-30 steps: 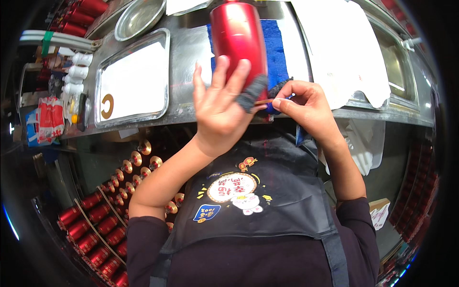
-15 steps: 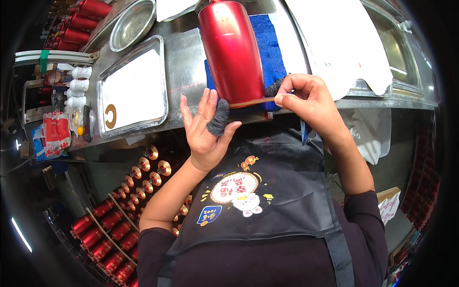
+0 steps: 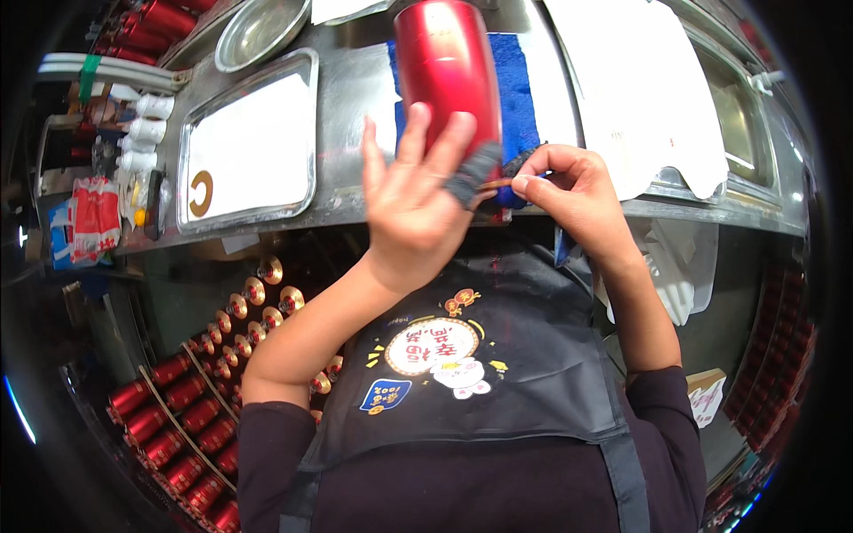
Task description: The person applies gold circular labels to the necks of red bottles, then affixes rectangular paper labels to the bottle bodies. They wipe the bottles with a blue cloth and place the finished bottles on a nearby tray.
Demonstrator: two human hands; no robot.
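A glossy red metallic bottle [image 3: 449, 71] lies on its side on a blue cloth [image 3: 518, 98], its near end toward me. My left hand [image 3: 413, 213] is spread over that near end, slightly blurred. One of its fingers wears a dark grey knitted finger sleeve and presses at the bottle's near rim. Between thumb and forefinger, my right hand [image 3: 577, 182] pinches the free end of a thin brown-gold strip [image 3: 498, 184] just right of the rim. The left hand hides the strip's other part. Another dark knitted sleeve shows on the right hand.
On the left, a metal tray [image 3: 313, 147] holds a white sheet and a gold C-shaped strip [image 3: 201, 194]; behind it sits a metal bowl [image 3: 233, 49]. A white sheet [image 3: 635, 98] covers the right side. Red bottles [image 3: 182, 391] stand on racks below left.
My left hand has moved right from beside the bottle to over its near end, its sleeved finger now at the rim. The right hand still pinches the strip, of which less shows.
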